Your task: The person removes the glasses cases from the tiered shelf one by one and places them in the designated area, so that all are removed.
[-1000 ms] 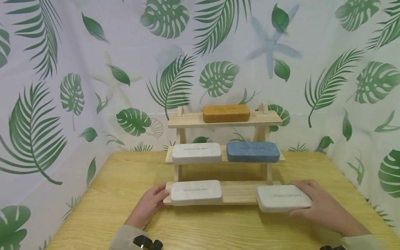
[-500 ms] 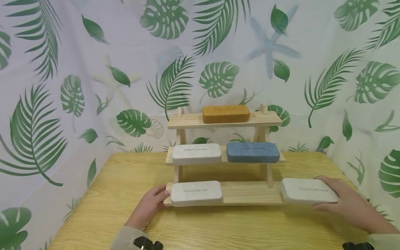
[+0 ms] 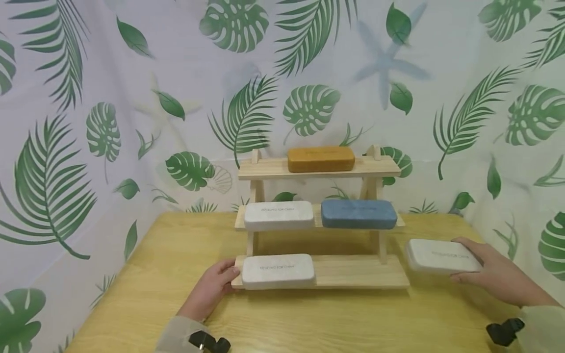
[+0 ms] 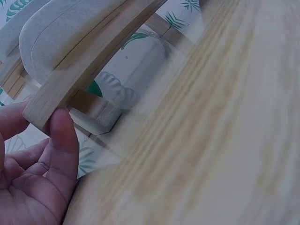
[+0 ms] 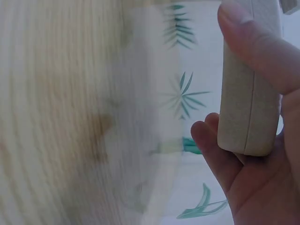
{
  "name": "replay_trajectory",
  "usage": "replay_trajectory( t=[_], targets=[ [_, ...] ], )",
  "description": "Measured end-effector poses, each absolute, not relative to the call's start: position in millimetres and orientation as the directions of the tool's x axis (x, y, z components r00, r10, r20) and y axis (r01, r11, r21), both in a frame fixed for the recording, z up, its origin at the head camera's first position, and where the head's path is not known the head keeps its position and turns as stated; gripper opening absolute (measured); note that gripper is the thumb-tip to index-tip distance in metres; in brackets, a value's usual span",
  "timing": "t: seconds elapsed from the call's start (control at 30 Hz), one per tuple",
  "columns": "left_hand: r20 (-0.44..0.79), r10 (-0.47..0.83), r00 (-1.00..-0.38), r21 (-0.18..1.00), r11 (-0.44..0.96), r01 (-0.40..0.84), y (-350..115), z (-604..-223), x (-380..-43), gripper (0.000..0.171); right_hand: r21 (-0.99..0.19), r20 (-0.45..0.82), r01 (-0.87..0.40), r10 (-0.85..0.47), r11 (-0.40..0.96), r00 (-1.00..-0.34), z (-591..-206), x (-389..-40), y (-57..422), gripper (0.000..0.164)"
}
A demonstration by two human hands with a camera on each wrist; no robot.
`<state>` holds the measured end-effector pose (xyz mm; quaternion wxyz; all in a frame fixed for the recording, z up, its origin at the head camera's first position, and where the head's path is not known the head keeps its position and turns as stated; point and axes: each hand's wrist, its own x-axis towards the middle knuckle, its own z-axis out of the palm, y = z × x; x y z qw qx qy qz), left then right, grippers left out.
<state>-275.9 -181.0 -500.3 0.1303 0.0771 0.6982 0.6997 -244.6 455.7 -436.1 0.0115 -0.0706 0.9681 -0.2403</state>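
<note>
My right hand grips a white glasses case by its right end, off the right end of the wooden display rack's bottom shelf. In the right wrist view, the thumb lies along the edge of this case, whose lid seam shows. My left hand pinches the left end of that shelf; the left wrist view shows thumb and fingers about the board end. Beside it on the bottom shelf lies another white case. A white case and a blue case occupy the middle shelf.
An orange case sits on the top shelf. The rack stands on a yellow wood-grain table, in front of a leaf-patterned cloth backdrop. Wrist cameras are strapped at both sleeves.
My right hand has carried its white case rightward, from in front of the bottom shelf's right part to beyond its end, and a little higher. The left hand has stayed on the shelf end.
</note>
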Motion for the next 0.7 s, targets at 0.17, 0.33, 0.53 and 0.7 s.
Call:
replay_trajectory(
  t=[0.17,0.33,0.53,0.7],
  targets=[
    [-0.075,0.288,-0.955,0.997,0.015,-0.074,-180.7,-500.1,-274.8,0.063,-0.442,0.031,-0.156,-0.159,0.883,-0.987,-439.2,-257.8,464.3,0.099],
    [-0.078,0.280,-0.957,0.997,0.011,-0.078,-179.5,-499.1,-273.0,0.062,-0.418,0.051,-0.164,-0.157,0.893,-0.986,-446.3,-271.8,470.2,0.098],
    [-0.084,0.291,-0.953,0.996,0.012,-0.084,-178.8,-499.4,-272.9,0.062,-0.424,0.060,-0.167,-0.156,0.890,-0.986,-456.3,-284.6,476.2,0.094],
    [-0.081,0.288,-0.954,0.997,0.010,-0.082,-180.8,-499.0,-273.4,0.063,-0.408,0.064,-0.163,-0.150,0.898,-0.987,-458.5,-301.2,480.0,0.098]
  ],
)
